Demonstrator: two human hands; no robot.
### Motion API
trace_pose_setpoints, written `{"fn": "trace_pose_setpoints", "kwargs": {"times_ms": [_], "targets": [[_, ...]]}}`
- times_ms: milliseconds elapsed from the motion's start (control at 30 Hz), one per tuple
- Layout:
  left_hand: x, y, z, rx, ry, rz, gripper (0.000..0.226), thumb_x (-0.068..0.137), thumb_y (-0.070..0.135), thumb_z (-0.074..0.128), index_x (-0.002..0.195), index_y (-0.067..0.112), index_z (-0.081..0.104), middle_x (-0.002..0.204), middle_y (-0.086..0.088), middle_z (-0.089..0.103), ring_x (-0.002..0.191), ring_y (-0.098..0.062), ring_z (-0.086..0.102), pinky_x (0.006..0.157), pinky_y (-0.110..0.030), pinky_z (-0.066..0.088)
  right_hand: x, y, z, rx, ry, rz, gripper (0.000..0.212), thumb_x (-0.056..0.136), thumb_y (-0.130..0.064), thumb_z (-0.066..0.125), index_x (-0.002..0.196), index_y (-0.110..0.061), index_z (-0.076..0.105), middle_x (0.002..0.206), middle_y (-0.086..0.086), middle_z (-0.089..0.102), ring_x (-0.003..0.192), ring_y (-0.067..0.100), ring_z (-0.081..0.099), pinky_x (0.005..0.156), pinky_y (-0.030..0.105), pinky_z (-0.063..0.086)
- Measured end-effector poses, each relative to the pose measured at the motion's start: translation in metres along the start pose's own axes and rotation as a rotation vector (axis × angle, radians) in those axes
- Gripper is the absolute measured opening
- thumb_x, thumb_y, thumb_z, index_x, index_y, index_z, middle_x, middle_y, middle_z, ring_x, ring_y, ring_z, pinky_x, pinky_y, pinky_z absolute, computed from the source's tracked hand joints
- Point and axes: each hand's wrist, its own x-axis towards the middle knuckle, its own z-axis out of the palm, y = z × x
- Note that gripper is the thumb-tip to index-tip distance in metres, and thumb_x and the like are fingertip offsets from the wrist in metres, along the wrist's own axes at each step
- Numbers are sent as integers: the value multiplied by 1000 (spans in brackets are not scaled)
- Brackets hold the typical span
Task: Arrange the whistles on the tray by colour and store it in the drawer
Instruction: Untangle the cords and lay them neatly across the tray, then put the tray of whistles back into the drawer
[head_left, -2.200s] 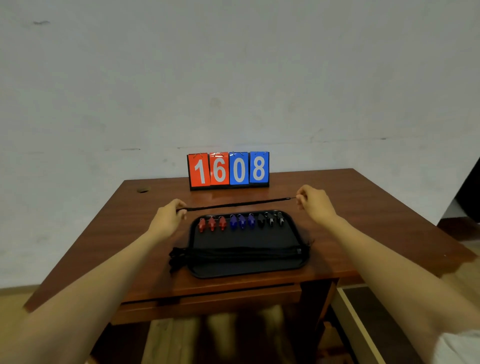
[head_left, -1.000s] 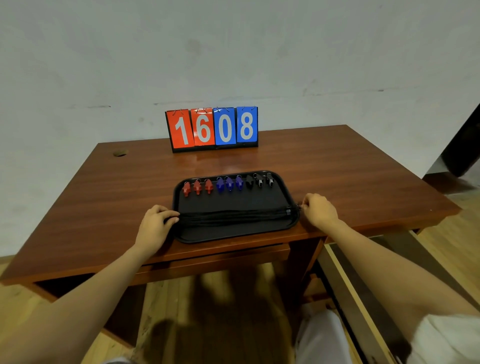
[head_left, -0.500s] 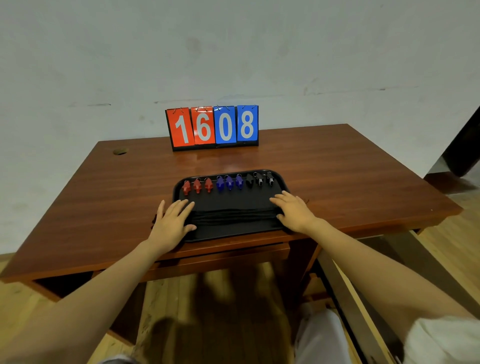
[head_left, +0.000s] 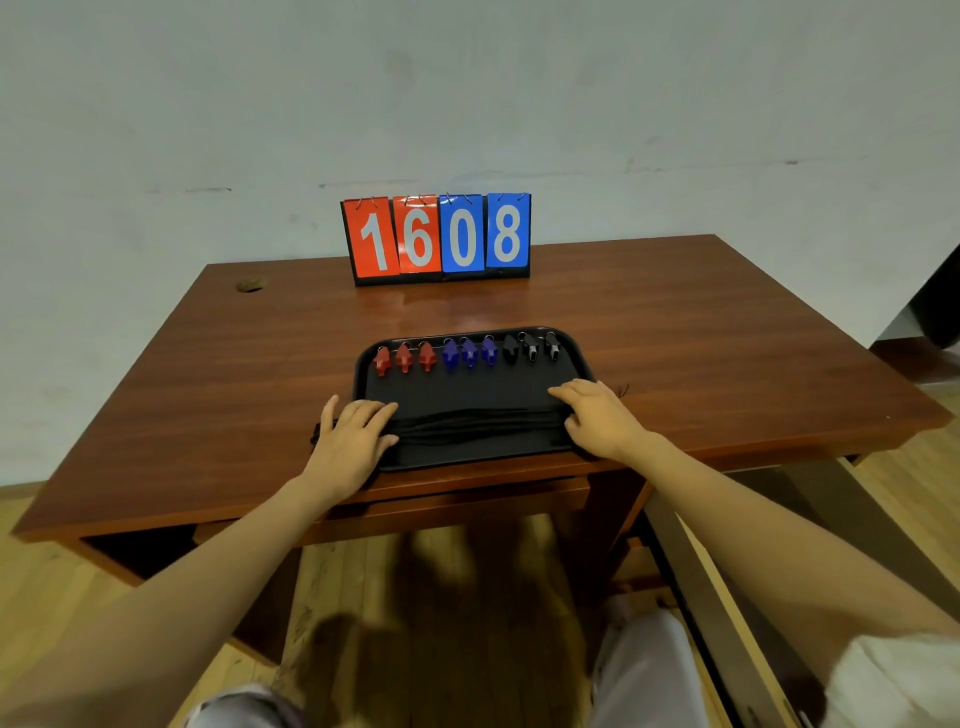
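Tray (head_left: 470, 395) sits at the near edge of the desk (head_left: 675, 338), long axis running left to right, square across my body. Along its far rim the whistles stand in one row, sorted: red whistles (head_left: 404, 358) at left, blue whistles (head_left: 469, 352) in the middle, black whistles (head_left: 531, 347) at right. Their cords (head_left: 472, 423) lie bundled in a dark band across the near half of the tray, parallel to its long axis. My left hand (head_left: 352, 434) rests flat on the tray's left end, fingers spread and lying over the cord ends, pinching nothing. My right hand (head_left: 597, 415) rests the same way on the right end, fingers spread, palm down, no grasp yet. Each hand is at its own short end, equally near, so I judge the lift wants both, one per short side. A few cord ends stray past the rim beside each hand. The shallow drawer (head_left: 447, 501) sits just under the desktop, straight below the tray; whether it is pulled out enough I cannot tell. A second drawer (head_left: 737, 597) stands open low at my right. Sorting looks done; storing is what remains. Risk, as I read it: tilting along the long axis would send the row sliding, and loose cords could catch on the drawer's edge. Scoreboard (head_left: 439, 239) stands well apart at the back.
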Motion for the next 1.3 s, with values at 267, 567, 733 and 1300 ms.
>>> {"fn": "trace_pose_setpoints", "kwargs": {"times_ms": [267, 567, 733, 1300], "targets": [[7, 49, -2, -91, 185, 325, 44, 91, 50, 38, 88, 26, 74, 81, 9, 63, 81, -14, 58, 82, -26, 29, 28, 10, -14, 92, 36, 283, 41, 99, -15, 38, 138, -10, 44, 144, 15, 36, 131, 36, 34, 102, 45, 39], [5, 59, 10, -183, 195, 289, 35, 87, 42, 46, 91, 23, 75, 79, 8, 62, 79, -8, 43, 71, -21, 26, 45, 20, -17, 76, 20, 396, 34, 94, -6, 43, 122, -15, 60, 125, 15, 58, 106, 36, 57, 83, 44, 52], [13, 36, 5, -100, 140, 183, 38, 85, 46, 46, 89, 23, 76, 79, 4, 60, 75, -19, 55, 68, -28, 34, 45, 17, -24, 82, 0, 436, 15, 89, -9, 55, 96, -9, 68, 100, 11, 69, 89, 32, 64, 79, 44, 55], [48, 67, -5, -185, -150, -599, 60, 95, 47, 37, 132, -1, 42, 134, -21, 44, 123, -37, 42, 101, -47, 35, 16, -17, -22, 36, -171, 299, 24, 90, -37, 60, 95, -14, 58, 90, 5, 60, 90, 30, 62, 74, 38, 49]]}}
